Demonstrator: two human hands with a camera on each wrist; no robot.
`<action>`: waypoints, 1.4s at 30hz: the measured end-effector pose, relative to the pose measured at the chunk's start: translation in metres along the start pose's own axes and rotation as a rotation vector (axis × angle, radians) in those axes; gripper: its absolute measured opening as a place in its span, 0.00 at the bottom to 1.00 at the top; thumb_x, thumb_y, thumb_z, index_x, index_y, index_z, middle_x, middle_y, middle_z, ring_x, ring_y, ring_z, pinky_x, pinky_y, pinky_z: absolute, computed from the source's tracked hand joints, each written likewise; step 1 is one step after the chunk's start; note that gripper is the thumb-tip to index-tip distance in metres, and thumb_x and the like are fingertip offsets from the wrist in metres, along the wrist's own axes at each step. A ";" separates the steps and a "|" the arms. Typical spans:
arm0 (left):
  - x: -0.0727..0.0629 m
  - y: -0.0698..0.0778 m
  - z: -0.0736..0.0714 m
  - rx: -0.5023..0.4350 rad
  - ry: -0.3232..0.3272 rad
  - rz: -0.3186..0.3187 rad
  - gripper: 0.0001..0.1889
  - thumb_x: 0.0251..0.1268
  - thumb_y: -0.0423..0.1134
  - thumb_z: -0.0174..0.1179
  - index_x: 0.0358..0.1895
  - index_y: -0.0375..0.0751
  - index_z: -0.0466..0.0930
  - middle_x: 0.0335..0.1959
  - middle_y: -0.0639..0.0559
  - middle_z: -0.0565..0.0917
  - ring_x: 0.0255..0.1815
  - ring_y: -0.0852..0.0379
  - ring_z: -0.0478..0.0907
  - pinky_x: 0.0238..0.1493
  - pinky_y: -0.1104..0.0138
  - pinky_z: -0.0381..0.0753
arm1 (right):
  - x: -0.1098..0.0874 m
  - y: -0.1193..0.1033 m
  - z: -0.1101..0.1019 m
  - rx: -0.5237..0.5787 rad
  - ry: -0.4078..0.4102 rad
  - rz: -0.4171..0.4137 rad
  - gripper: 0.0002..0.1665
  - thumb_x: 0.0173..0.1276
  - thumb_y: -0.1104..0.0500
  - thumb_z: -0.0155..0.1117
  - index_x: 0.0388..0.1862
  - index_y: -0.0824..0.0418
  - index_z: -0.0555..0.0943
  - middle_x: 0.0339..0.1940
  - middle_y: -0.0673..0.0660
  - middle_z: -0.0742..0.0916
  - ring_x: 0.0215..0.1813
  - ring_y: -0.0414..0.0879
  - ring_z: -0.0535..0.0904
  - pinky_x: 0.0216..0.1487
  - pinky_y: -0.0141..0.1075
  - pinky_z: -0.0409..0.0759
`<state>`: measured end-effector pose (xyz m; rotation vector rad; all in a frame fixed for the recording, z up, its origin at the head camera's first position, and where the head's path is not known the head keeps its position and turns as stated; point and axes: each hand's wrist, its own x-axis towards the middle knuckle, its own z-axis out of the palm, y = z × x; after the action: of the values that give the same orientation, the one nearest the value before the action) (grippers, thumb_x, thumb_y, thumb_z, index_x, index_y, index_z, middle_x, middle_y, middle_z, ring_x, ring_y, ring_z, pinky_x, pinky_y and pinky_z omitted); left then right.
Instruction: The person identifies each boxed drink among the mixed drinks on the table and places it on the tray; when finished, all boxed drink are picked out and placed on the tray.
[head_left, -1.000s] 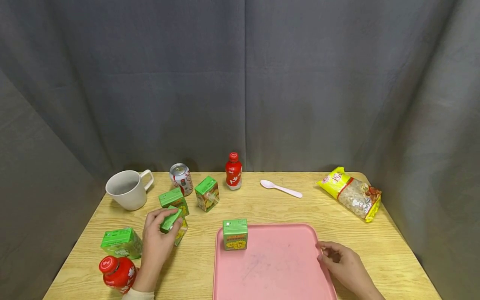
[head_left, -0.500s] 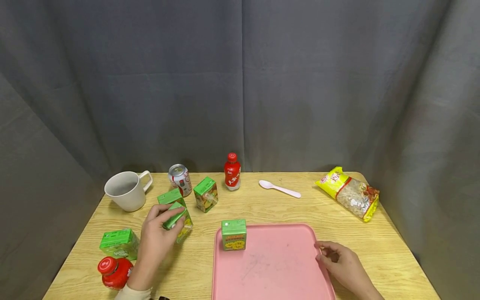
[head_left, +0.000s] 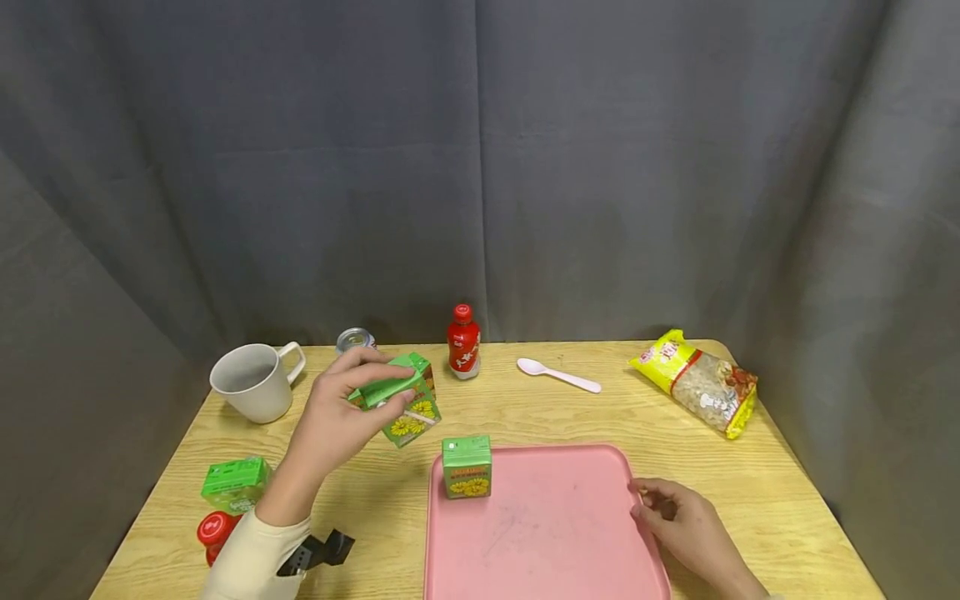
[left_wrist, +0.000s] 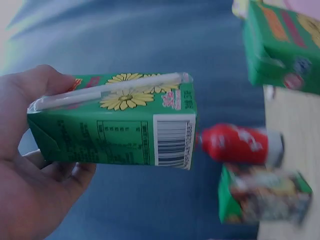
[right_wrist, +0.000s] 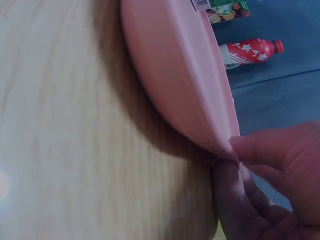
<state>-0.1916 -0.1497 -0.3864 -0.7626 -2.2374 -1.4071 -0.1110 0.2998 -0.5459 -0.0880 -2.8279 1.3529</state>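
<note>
My left hand (head_left: 341, 412) holds a green drink carton (head_left: 415, 421) with yellow flowers above the table, tilted. In the left wrist view its straw lies along the upper side of the carton (left_wrist: 120, 122), with thumb and fingers gripping one end. On the back left corner of the pink tray (head_left: 555, 525) stands a similar flower carton (head_left: 468, 475). My right hand (head_left: 686, 525) pinches the tray's right rim; the right wrist view shows thumb and finger on the edge of the tray (right_wrist: 160, 65).
A mug (head_left: 255, 383), a partly hidden can (head_left: 355, 338), a red bottle (head_left: 464, 343), a spoon (head_left: 558, 376) and a snack bag (head_left: 701, 385) stand or lie farther back. Near my left sleeve are a green carton (head_left: 236, 483) and another red bottle (head_left: 217, 532).
My left hand has lifted the flower carton off the table and carried it right and toward the back. My right hand stays on the tray rim.
</note>
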 end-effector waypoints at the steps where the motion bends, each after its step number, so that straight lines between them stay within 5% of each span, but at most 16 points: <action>1: 0.004 0.003 0.003 -0.022 -0.020 0.012 0.13 0.56 0.31 0.76 0.45 0.49 0.92 0.49 0.55 0.81 0.53 0.54 0.76 0.44 0.69 0.81 | 0.000 0.000 0.000 0.002 -0.004 -0.003 0.17 0.67 0.62 0.73 0.54 0.58 0.86 0.36 0.49 0.85 0.36 0.41 0.81 0.36 0.32 0.81; 5: 0.022 0.016 0.019 -0.099 -0.099 0.080 0.12 0.57 0.32 0.75 0.45 0.49 0.92 0.47 0.56 0.80 0.48 0.55 0.78 0.32 0.67 0.81 | 0.002 -0.001 0.000 0.007 -0.010 0.001 0.17 0.67 0.61 0.74 0.54 0.58 0.86 0.37 0.50 0.85 0.36 0.41 0.81 0.36 0.32 0.80; 15: 0.047 0.036 0.068 -0.121 -0.283 0.186 0.12 0.58 0.36 0.76 0.45 0.51 0.92 0.49 0.60 0.80 0.53 0.59 0.77 0.49 0.62 0.79 | 0.001 0.000 0.000 0.017 0.000 -0.057 0.17 0.65 0.63 0.75 0.53 0.58 0.86 0.36 0.50 0.85 0.36 0.40 0.80 0.35 0.32 0.80; 22: 0.038 0.029 0.104 -0.143 -0.402 0.168 0.12 0.59 0.36 0.74 0.46 0.50 0.91 0.49 0.60 0.79 0.50 0.62 0.76 0.47 0.64 0.79 | 0.001 -0.001 -0.001 0.029 -0.008 -0.044 0.18 0.65 0.62 0.75 0.53 0.58 0.86 0.37 0.51 0.85 0.37 0.40 0.81 0.36 0.32 0.81; 28: 0.024 0.016 0.126 -0.067 -0.504 0.123 0.11 0.61 0.38 0.74 0.47 0.52 0.91 0.50 0.62 0.79 0.50 0.64 0.77 0.48 0.68 0.78 | 0.000 -0.001 -0.002 0.031 -0.008 -0.048 0.18 0.65 0.62 0.75 0.54 0.59 0.86 0.37 0.51 0.85 0.36 0.40 0.81 0.35 0.32 0.80; 42: 0.016 -0.003 0.141 0.136 -0.583 0.144 0.11 0.61 0.41 0.74 0.47 0.55 0.91 0.51 0.59 0.80 0.48 0.65 0.78 0.47 0.71 0.77 | -0.002 0.002 -0.002 0.028 -0.005 -0.051 0.18 0.65 0.63 0.75 0.54 0.59 0.86 0.37 0.51 0.85 0.36 0.40 0.81 0.35 0.32 0.81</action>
<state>-0.2112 -0.0196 -0.4388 -1.3942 -2.5924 -1.0404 -0.1093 0.3022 -0.5460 -0.0126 -2.7938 1.3836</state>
